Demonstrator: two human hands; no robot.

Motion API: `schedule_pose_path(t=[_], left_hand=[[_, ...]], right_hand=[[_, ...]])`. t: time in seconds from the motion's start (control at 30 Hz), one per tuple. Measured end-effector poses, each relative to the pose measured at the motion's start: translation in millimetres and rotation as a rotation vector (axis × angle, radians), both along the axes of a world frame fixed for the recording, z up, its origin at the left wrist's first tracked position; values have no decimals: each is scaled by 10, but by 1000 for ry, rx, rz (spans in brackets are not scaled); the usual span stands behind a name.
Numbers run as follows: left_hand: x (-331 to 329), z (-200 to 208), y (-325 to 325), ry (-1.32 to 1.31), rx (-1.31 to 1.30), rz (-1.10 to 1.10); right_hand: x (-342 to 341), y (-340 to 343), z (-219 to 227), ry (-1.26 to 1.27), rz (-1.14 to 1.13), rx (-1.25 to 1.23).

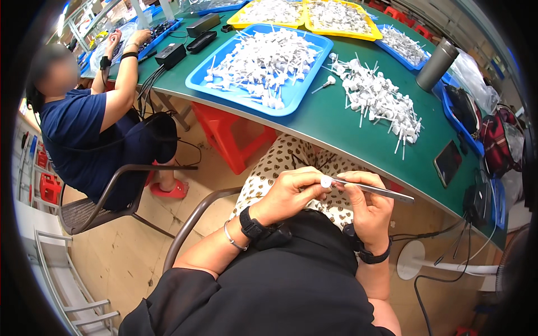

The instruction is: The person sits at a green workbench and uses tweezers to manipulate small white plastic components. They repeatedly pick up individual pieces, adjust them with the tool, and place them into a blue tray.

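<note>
My left hand [284, 194] is closed, pinching a small white plastic piece [326, 181] with a round head between thumb and fingers. My right hand [367, 208] grips a pair of metal tweezers [388, 193], whose tip points left and meets the white piece. Both hands are over my lap, short of the table edge. Beyond them a heap of similar white pieces with thin stems [372, 96] lies on the green table [311, 126]. To its left stands a blue tray [235, 103] heaped with more of them.
Two yellow trays [305, 22] of white parts stand at the back. On the right are a grey bottle [437, 64], a phone [448, 162] and a black adapter [476, 201] with cables. A co-worker [84, 120] sits left, near a red stool [230, 137].
</note>
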State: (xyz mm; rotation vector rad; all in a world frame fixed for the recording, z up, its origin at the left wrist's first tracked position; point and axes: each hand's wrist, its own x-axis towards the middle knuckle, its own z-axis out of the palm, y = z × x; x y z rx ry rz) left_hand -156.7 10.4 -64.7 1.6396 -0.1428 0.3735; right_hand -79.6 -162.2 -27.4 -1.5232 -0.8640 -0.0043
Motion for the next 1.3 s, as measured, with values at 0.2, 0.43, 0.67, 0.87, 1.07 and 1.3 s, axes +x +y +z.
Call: schedule_pose_path(t=[0.2,0.43,0.67,0.87,1.07,1.3], left_hand=[[-4,-41,-1,18,-22,12],[-9,-46,-3,12,12,31],[-3,-63,9,-45,82,78],[11,-78,44,-139,264,199],[13,-73,49,-158,278,244],[18,-79,51,-182,345,290]], right_hand=[[1,62,-37,-146,28,-5],[22,95,-7,-316,25,-39],[13,26,-42,27,-28,86],[15,33,-68,6,-17,51],[0,46,-84,-2,-3,29],[3,44,-100,-18,15,12]])
